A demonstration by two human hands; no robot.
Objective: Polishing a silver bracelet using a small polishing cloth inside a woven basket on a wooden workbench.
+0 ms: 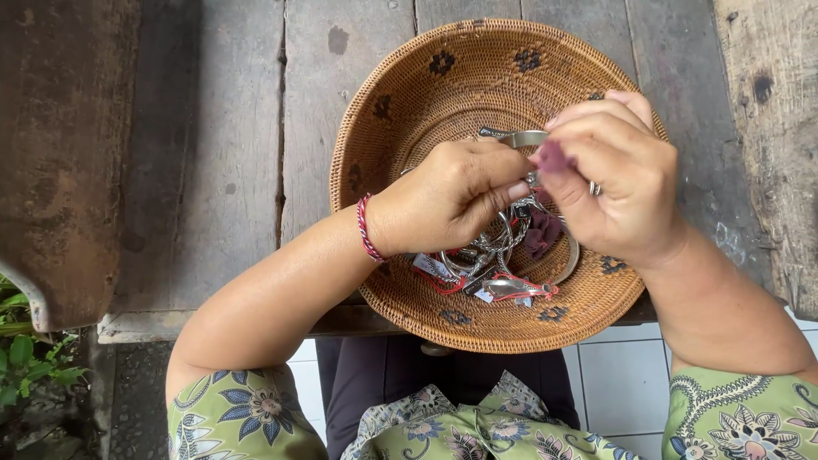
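Over the woven basket (400,128) on the bench (213,170), my left hand (447,196) and right hand (618,175) pinch a silver bangle (521,138), fingers closed, so spares drop inside.

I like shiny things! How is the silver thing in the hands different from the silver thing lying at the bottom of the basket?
The silver piece in the hands is held up above the woven basket, pinched between the left hand and right hand; the silver piece at the bottom lies untouched. The held one looks bare; the lying one sits among red cords and tags. Both are shiny, slim metal.
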